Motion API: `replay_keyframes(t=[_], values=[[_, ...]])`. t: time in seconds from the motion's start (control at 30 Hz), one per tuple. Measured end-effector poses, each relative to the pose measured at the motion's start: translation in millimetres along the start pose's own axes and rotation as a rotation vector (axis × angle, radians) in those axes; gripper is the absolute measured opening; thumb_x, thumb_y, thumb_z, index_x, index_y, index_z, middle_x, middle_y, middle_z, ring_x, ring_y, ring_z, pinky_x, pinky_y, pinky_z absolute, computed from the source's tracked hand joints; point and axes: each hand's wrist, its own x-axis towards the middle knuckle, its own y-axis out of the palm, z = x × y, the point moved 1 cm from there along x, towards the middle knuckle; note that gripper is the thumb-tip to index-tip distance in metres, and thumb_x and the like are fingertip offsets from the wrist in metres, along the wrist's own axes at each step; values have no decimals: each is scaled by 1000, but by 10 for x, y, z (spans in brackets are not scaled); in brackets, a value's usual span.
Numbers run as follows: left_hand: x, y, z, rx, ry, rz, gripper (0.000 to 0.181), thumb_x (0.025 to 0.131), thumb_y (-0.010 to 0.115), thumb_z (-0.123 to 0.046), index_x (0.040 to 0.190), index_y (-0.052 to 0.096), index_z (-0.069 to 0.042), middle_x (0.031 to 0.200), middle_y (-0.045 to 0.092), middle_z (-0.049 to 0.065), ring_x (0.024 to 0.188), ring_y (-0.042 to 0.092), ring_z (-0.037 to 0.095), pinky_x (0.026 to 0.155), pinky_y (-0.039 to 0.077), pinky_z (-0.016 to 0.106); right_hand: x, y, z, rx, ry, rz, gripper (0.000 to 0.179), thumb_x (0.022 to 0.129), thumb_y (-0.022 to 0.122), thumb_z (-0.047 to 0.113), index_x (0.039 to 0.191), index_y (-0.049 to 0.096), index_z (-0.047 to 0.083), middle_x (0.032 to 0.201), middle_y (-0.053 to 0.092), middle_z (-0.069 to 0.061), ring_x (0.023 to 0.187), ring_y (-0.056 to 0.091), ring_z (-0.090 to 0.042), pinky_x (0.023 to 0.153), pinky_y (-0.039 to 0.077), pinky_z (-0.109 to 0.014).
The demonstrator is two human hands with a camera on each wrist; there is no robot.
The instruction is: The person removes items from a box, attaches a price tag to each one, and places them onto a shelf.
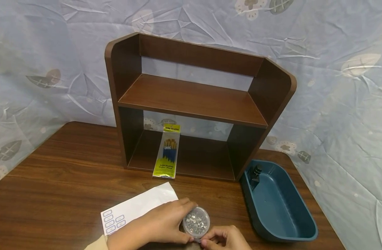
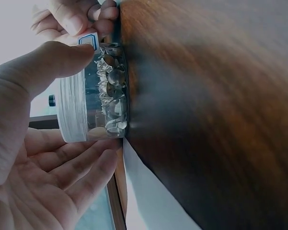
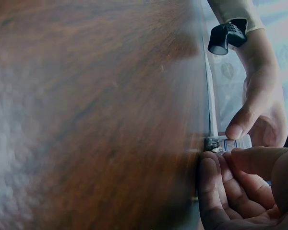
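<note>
A round clear plastic jar [image 1: 196, 222] of small shiny silver pieces, some round-headed, stands on the table near the front edge. My left hand [image 1: 166, 222] grips it from the left, thumb at the near side and fingers around the far side. On the jar's side is a small white label [image 2: 89, 40] with a blue border, the left thumb's tip against it. My right hand [image 1: 225, 238] pinches at the label's right end, thumb and fingertips close to the jar wall. In the right wrist view the label [image 3: 229, 145] lies between both thumbs.
A white sheet [image 1: 144, 205] with several blue-bordered labels lies partly under the left forearm. Behind stands a brown two-tier shelf [image 1: 191, 99], with a pack of artist brushes [image 1: 167, 152] leaning in it. A blue bin [image 1: 278, 205] with a small black item [image 1: 255, 175] inside stands right.
</note>
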Motion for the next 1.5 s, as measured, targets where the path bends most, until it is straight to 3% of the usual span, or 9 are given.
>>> replay_keyframes(t=[0.23,0.47,0.83,0.97,1.1,1.2,1.5], values=[[7,8,-11,19,-14,0,67,72,91,-33,130,64,-14,107,65,-10,90,59,-4,81,57,20,10,-9,5,-30,22,-11,22,97,74,19,95,78,-3,84,78,-12,72,67,3,62,57,-16],[8,6,-13,45,-15,-9,66,72,91,-34,129,64,-14,106,65,-11,89,59,-4,80,57,21,13,-6,19,-103,-37,-30,21,97,74,18,93,77,-2,81,77,-9,71,65,7,61,59,-18],[8,-2,-18,27,-29,7,65,74,92,-35,129,63,-15,108,65,-10,90,58,-4,80,57,21,7,-39,23,-174,-20,-42,15,96,75,17,93,77,3,83,75,1,72,62,8,61,57,-17],[7,-4,-16,23,-31,10,66,74,92,-35,130,63,-15,109,65,-10,91,59,-3,81,57,22,14,-50,38,-273,-58,-43,16,95,77,22,91,75,7,81,68,11,70,57,9,59,54,-17],[5,-5,-11,24,-28,10,66,74,91,-34,131,62,-15,111,66,-10,94,60,-2,83,57,23,42,-57,64,-457,-115,-52,19,95,78,28,88,71,12,81,61,14,69,51,12,57,50,-15],[3,-1,-6,15,-22,8,66,75,91,-34,131,62,-14,113,66,-9,95,61,-1,84,58,23,58,-45,93,-545,-87,-54,21,94,79,33,87,68,16,79,58,14,67,48,11,56,47,-15],[11,6,-10,25,-21,18,70,75,92,-36,134,62,-12,116,67,-7,99,62,-1,88,58,24,77,-78,174,-644,47,-40,24,92,79,41,89,69,20,79,56,14,65,46,6,55,43,-17]])
